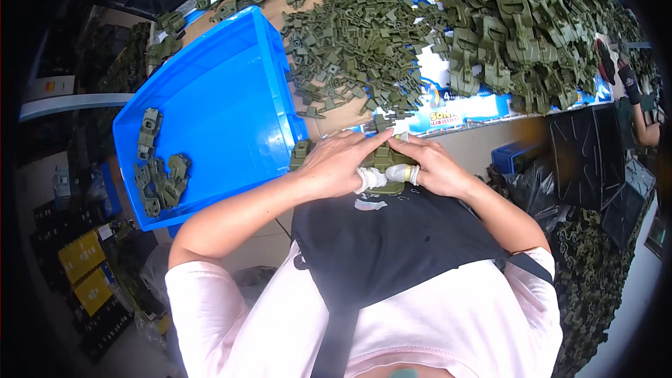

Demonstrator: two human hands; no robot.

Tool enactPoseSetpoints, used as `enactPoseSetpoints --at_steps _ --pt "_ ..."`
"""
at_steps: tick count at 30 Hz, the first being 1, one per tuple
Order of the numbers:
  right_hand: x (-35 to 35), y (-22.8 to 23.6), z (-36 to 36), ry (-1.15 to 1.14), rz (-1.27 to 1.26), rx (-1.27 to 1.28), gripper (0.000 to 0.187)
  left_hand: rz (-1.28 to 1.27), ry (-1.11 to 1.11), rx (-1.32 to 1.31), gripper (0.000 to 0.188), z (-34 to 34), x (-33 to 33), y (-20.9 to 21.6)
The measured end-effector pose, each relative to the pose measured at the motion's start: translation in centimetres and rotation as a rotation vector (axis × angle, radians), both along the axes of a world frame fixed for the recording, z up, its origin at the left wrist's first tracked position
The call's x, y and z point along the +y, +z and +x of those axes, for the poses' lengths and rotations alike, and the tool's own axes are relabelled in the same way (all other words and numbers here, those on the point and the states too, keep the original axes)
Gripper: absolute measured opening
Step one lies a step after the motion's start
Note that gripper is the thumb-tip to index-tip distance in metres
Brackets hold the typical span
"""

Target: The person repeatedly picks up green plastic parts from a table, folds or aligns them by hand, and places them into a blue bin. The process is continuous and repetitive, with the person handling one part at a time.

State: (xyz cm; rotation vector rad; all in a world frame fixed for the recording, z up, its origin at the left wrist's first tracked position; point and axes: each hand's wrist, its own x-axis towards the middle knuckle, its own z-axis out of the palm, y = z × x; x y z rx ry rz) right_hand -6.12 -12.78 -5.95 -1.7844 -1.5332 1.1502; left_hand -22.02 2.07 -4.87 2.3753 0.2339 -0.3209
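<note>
The left grip [334, 161] and right grip [435, 168] close around an olive-green plastic part [383, 158] above a black apron [399, 245]. A blue plastic bin [227, 115] stands at left.

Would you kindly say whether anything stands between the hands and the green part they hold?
Only pale finger coverings on the left hand and right hand; nothing else visible blocks the olive-green plastic part.

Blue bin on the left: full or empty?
Neither; it's mostly unfilled. A few green parts lie toward the left side of the blue bin, and bare blue surface shows across the rest.
</note>
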Motion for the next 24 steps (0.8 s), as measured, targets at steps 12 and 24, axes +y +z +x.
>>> enactPoseSetpoints --at_steps 12,24 --pt "-4.0 -0.5 3.7 -0.256 0.143 0.217 0.055 -0.296 0.055 -0.211 0.103 -1.2 4.0 3.6" --pt "3.3 2.8 -3.2 0.040 0.221 -0.318 0.065 -0.595 0.413 -0.067 0.081 -3.4 1.3 -0.6"
